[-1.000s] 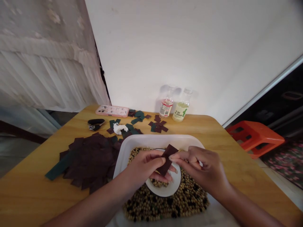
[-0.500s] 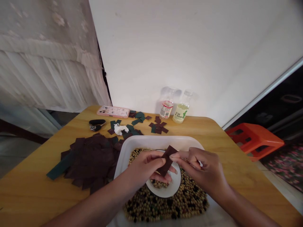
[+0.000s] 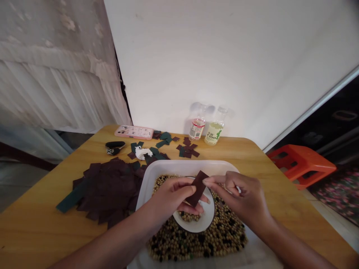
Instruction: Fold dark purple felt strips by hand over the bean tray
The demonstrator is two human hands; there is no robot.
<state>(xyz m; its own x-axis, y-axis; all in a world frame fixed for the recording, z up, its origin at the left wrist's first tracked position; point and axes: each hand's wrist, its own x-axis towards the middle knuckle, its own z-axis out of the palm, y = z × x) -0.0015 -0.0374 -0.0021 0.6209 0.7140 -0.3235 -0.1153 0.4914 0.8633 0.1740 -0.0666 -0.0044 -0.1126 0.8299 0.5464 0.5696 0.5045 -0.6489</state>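
Between thumb and fingers, my left hand [image 3: 181,192] holds a dark brown rectangular piece [image 3: 199,188], tilted above a white bowl [image 3: 206,220]. My right hand [image 3: 244,194] is pinched at the upper right edge of that piece; whatever its fingertips hold is too small to make out. The bowl has some light beads in it and sits on many light and black beads [image 3: 196,244] in a white tray [image 3: 143,186]. My left hand partly hides the bowl.
Left of the tray lies a heap of dark brown pieces [image 3: 109,190] with a green strip [image 3: 70,198]. Farther back are a pink phone [image 3: 134,132], keys [image 3: 114,147], crumpled tissue [image 3: 143,152] and two bottles [image 3: 197,129], [image 3: 214,130]. An orange stool [image 3: 305,162] stands at right.
My right fingertips have shifted slightly right, from over the brown piece to its edge. My left hand still holds the piece, which has turned a little.
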